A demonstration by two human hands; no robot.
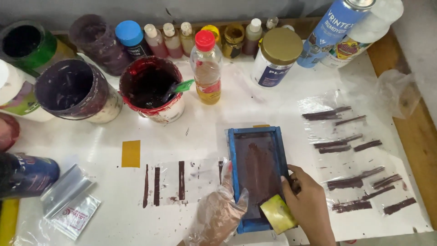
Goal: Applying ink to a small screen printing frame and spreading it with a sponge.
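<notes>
Gloved left hand (218, 214) clamps the blue screen frame (257, 177) flat at table front; our right hand (309, 205) pinches a yellow squeegee (277, 213) at its near end. Risks: frame slips and smears the print; wet ink transfers to printed sheets (359, 159) alongside.

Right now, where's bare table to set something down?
Free: the white patch between the yellow square, red-rimmed tub and blue frame; another between frame and gold-lidded jar. Crowded: the back row of tubs and bottles, and the printed film strips to the right.
</notes>
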